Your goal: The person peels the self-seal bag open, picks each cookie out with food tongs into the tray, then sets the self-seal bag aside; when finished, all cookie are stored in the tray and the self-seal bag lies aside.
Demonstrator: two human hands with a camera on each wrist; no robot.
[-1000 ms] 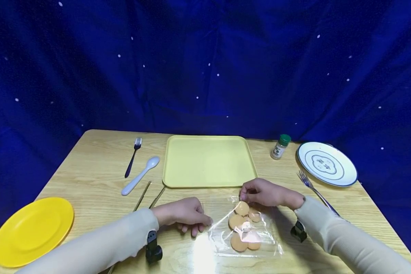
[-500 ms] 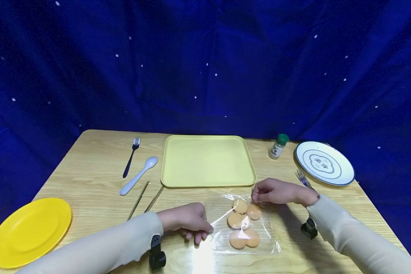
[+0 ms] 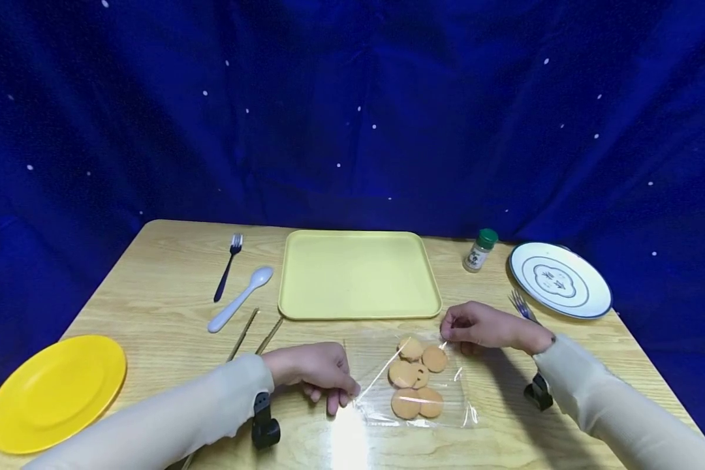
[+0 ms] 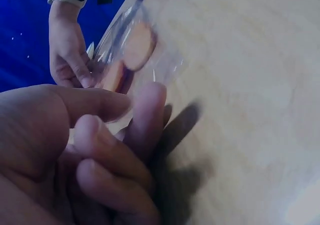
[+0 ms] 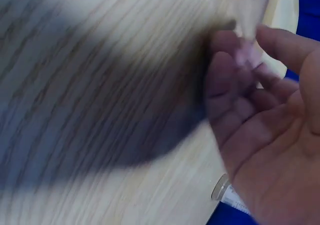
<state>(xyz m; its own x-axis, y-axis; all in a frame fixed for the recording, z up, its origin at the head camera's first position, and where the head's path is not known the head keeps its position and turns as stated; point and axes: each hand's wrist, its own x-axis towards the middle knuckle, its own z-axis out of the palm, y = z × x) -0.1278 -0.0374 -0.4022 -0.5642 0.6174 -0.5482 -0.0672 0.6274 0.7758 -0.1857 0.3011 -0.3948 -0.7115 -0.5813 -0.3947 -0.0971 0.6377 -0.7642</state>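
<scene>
Bag of discs held between two hands on the table. The clear bag (image 3: 382, 356) lies flat on the table (image 3: 170, 261), on the near side of the tray (image 3: 361, 277) and apart from it; the discs (image 3: 403, 374) sit inside, near its middle, some overlapping. The left hand (image 3: 320, 371) appears to pinch the left edge with thumb and forefinger, its other fingers loosely bent; the right hand (image 3: 483, 325) pinches the film at the far right corner between thumb and fingertips. A bright crease runs slantwise from the left fingertips toward the far edge, which suggests a pull acting across the bag rather than straight along it. For good handling, the two pinches are best set level with each other, so that the tension is shared evenly and the crease smooths out. Each grip should take film only, since pressure on the discs could crack or shift them. Thin film probably slips and tears easily: a light, steady pull serves better than a jerk. The left forearm lies close over the tongs (image 3: 245, 333), and the right wrist is near the metal fork (image 3: 523, 305); wide sweeps of either arm may disturb them.
</scene>
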